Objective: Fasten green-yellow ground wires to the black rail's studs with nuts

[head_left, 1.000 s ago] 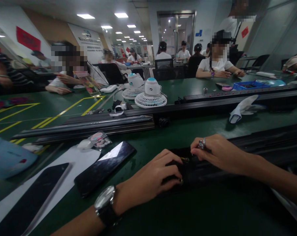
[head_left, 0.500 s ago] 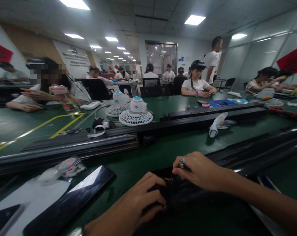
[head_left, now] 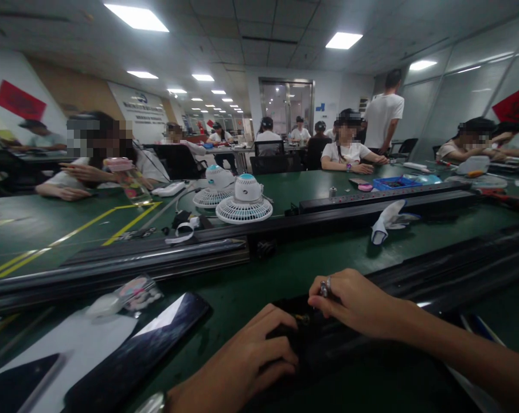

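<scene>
My left hand (head_left: 259,350) curls its fingers over the near end of a long dark bar (head_left: 340,338) that lies across the table in front of me. At that end, just beyond the fingertips, a small brass-coloured piece (head_left: 302,318) shows. Above the same bar, my right hand (head_left: 356,301), with rings on a finger, is closed in a pinch. Whatever sits between its thumb and finger is too small and dark to make out. The lower part of the bar fades into shadow.
Left of my hands lie a dark phone (head_left: 143,350), white paper (head_left: 82,350) and a clear packet (head_left: 139,293). Further off are black rails (head_left: 125,258), a white fan (head_left: 244,201), a glove (head_left: 390,221) and a blue tray (head_left: 394,182). A co-worker (head_left: 347,152) sits across the table.
The view has shifted slightly, so everything sits a little further right and lower. Both hands keep nearly the same pose at the bar. The standing person in back has turned away.
</scene>
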Demonstrator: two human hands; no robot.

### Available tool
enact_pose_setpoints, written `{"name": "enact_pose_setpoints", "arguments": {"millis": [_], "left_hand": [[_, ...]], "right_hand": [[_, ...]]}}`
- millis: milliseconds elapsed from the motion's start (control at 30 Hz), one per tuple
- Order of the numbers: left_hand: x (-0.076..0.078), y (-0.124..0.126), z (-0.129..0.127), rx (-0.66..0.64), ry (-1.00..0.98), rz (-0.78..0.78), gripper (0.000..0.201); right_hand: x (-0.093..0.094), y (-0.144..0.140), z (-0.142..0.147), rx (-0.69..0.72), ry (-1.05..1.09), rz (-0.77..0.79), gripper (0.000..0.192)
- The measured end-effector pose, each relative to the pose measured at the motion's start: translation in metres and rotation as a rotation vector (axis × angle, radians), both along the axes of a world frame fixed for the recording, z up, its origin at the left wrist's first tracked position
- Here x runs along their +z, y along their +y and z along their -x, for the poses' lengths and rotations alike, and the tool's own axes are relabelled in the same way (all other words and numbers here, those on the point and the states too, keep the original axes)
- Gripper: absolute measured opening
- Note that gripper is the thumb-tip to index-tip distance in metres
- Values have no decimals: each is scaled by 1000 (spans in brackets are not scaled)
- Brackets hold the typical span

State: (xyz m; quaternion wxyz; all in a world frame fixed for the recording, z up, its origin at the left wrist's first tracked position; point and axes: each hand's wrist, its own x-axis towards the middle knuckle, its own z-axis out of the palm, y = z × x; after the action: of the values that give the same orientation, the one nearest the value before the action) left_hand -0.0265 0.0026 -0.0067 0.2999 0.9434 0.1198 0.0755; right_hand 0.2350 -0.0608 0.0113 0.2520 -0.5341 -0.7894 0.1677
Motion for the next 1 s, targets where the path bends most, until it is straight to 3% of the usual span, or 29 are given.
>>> {"name": "enact_pose_setpoints", "arguments": {"millis": [567, 833, 1000], "left_hand": [[-5, -2, -2, 11, -20, -38, 5], [-4, -4, -6, -23, -86, -182, 7], [2, -6, -4, -12, -63, -138, 8]], "right_hand": [[0, -1, 1, -14, 28, 39, 20], [-3, -1, 1, -10, 25, 28, 24], [-6, -1, -1, -13, 7, 28, 25]]}}
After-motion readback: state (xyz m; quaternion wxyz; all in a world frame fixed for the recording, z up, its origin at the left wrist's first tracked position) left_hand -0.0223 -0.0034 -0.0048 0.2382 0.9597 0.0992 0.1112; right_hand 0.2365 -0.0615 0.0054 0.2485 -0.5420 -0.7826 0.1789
